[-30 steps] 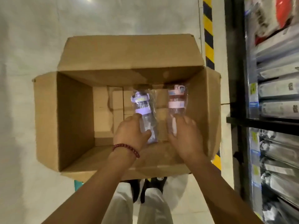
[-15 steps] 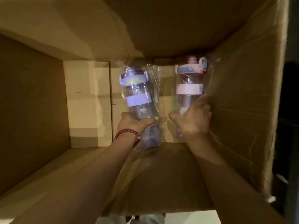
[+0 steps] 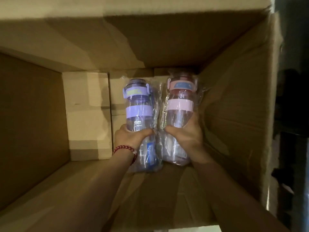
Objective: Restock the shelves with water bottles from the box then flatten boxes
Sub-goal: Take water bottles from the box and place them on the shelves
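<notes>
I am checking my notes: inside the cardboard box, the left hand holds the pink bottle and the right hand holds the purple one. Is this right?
Not quite: the colours are swapped. In the head view the left hand holds the purple bottle and the right hand holds the pink bottle, inside the cardboard box.

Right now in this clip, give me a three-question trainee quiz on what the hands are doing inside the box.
1. True or false: the left hand grips the purple bottle.
2. Which hand holds the pink bottle? A left, B right, C neither.
3. Fill in: both bottles are wrapped in clear ____.

Key: 1 true. 2 B, the right hand. 3 plastic; both bottles are inside the cardboard box.
</notes>
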